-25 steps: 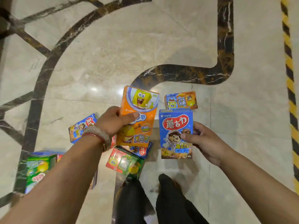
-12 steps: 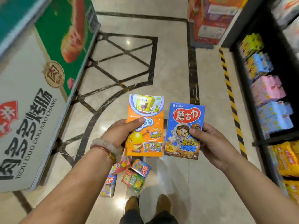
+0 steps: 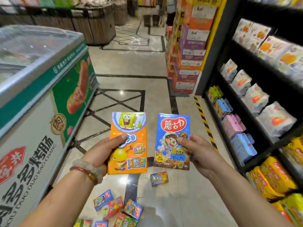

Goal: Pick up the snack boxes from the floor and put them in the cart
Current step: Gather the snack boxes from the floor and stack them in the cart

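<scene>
My left hand (image 3: 100, 153) grips an orange snack box (image 3: 129, 153) with a yellow cartoon sponge on it, thumb across its front. My right hand (image 3: 198, 153) grips a blue snack box (image 3: 172, 128) with a red logo, thumb on its front. Both boxes stand upright, side by side, at chest height above the floor. Several more snack boxes (image 3: 114, 208) lie scattered on the marble floor below my arms, and one small blue-and-orange box (image 3: 159, 178) lies apart from them. No cart is in view.
A chest freezer (image 3: 41, 99) with a glass lid runs along the left. Black shelves (image 3: 255, 112) stocked with packets line the right, with a yellow-black floor stripe (image 3: 205, 123) at their foot. Stacked cartons (image 3: 186, 51) stand ahead on the right. The aisle floor (image 3: 131, 66) stretches forward.
My view has lifted from the floor to the aisle. Both hands have risen with their boxes, and the scattered boxes have dropped to the bottom of the frame.
</scene>
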{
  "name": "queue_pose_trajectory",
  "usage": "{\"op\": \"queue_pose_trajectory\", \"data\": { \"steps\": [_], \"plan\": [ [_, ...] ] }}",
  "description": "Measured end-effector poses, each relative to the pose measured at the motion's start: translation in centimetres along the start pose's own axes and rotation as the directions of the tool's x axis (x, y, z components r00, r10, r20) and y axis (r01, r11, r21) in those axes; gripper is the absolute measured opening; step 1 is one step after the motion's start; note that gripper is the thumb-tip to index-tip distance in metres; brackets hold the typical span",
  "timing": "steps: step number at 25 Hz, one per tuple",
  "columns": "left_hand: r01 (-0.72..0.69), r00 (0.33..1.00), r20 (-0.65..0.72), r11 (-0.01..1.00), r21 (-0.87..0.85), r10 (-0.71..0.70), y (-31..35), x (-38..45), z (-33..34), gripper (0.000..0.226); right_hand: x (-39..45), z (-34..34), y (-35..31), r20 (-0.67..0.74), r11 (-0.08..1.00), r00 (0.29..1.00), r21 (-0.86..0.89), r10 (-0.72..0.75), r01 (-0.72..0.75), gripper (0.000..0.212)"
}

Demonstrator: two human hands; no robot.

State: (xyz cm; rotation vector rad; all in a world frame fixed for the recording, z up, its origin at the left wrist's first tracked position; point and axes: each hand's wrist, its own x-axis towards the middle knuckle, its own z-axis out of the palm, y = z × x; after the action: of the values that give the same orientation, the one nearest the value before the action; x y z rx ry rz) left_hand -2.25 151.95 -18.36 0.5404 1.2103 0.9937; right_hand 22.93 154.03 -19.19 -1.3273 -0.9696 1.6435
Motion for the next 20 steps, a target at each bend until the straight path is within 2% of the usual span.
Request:
{"op": "queue_pose_trajectory", "data": {
  "steps": [4, 10, 13, 17, 20],
  "plan": [
    [0.021, 0.999, 0.039, 1.000, 0.013, -0.021, 0.3, -3.0, 0.2, 0.019, -3.9, 1.0, 0.0, -0.068, 0.999, 0.997, -0.002, -0.040, 0.040, 0.032],
    [0.001, 0.980, 0.194, 0.986, 0.165, -0.034, 2.4, -6.4, -2.9, 0.041, -10.7, 4.9, 1.6, -0.232, 0.988, 0.967, 0.089, -0.102, 0.126, 0.032],
    [0.024, 0.967, 0.242, 0.976, 0.218, -0.078, 2.3, -7.9, -3.9, 0.042, -14.5, 6.4, 2.9, -0.340, 0.982, 0.936, 0.124, -0.095, 0.144, 0.013],
    [0.034, 0.930, 0.338, 0.951, 0.307, -0.142, 1.6, -10.3, -3.0, 0.031, -19.8, 7.1, 4.9, -0.480, 0.971, 0.875, 0.174, -0.061, 0.163, 0.018],
    [0.034, 0.883, 0.424, 0.929, 0.369, -0.200, 0.4, -12.0, -0.7, 0.035, -24.2, 6.7, 6.0, -0.580, 0.957, 0.813, 0.200, -0.057, 0.209, 0.015]
  ]
}}
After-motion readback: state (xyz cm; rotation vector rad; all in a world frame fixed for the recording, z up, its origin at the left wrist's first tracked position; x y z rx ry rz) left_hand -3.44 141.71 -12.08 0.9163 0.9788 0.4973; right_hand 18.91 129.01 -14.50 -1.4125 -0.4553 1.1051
